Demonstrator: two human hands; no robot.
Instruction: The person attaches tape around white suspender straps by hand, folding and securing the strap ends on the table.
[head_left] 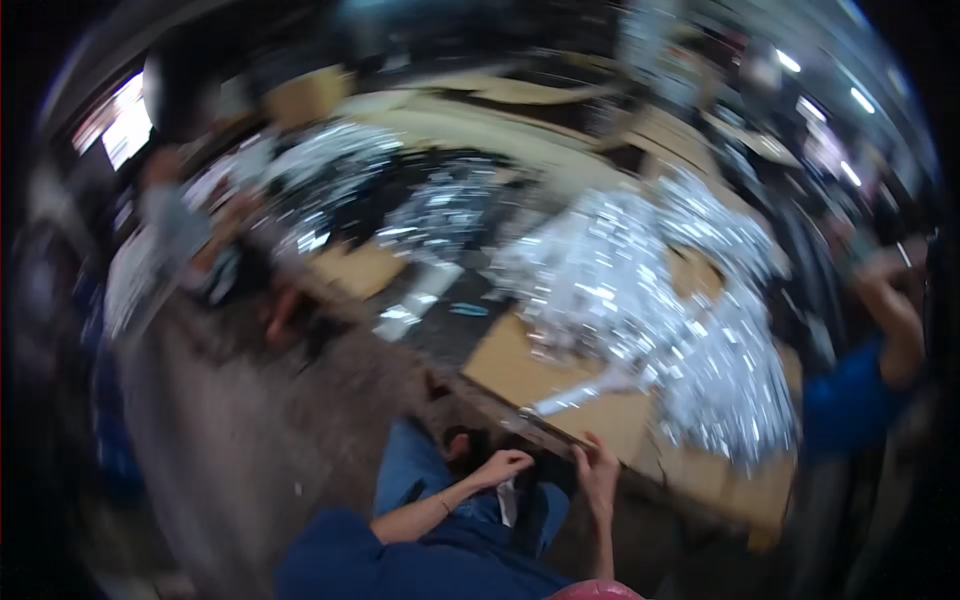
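Observation:
My left hand [502, 467] is over my lap, its fingers closed on a small whitish piece [508, 500] that hangs below it. Near the table edge, my right hand [597, 462] is raised with the thumb and fingers apart; nothing shows between them. A silvery strip [570, 399] lies on the brown cardboard [510, 363] just beyond my hands. Behind it spreads a large heap of shiny silver strips [610, 270], with another bunch [730, 390] to its right. The picture is blurred by motion.
A blue object [468, 310] and silvery flat pieces [418, 300] lie on the dark tabletop. More silver heaps [335, 170] are further back. One person [185, 225] sits at the left; another person's arm [890, 310] with a blue sleeve is at the right.

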